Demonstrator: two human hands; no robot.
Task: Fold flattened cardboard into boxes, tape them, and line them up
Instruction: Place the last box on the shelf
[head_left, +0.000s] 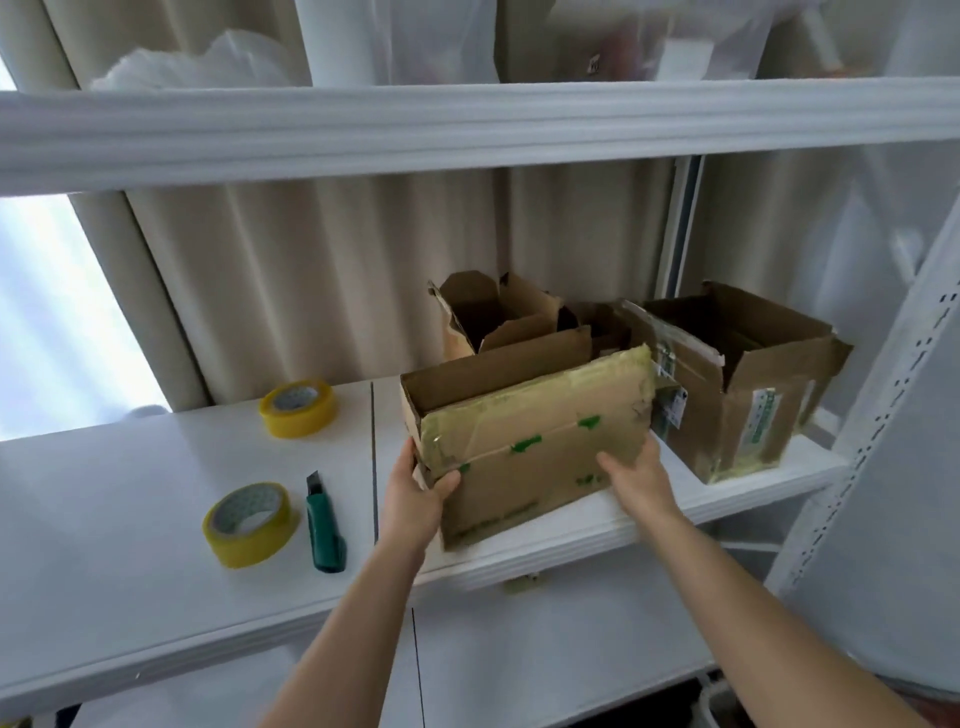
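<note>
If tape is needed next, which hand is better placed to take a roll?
Probably the left hand: both tape rolls lie to its left, while the right hand is across the box.

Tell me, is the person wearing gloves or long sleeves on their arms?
No. Both arms are bare as far as the picture shows: no sleeves, no gloves. The left hand and right hand show no rings, watch or bracelets. The fingers look a bit blurry, so tiny things could be missed.

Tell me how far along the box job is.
Done: two open boxes, one at the back and one on the right, stand on the shelf. In hand: left hand and right hand hold a taped box, tilted. Left: lining it up; no flat cardboard is visible.
</note>
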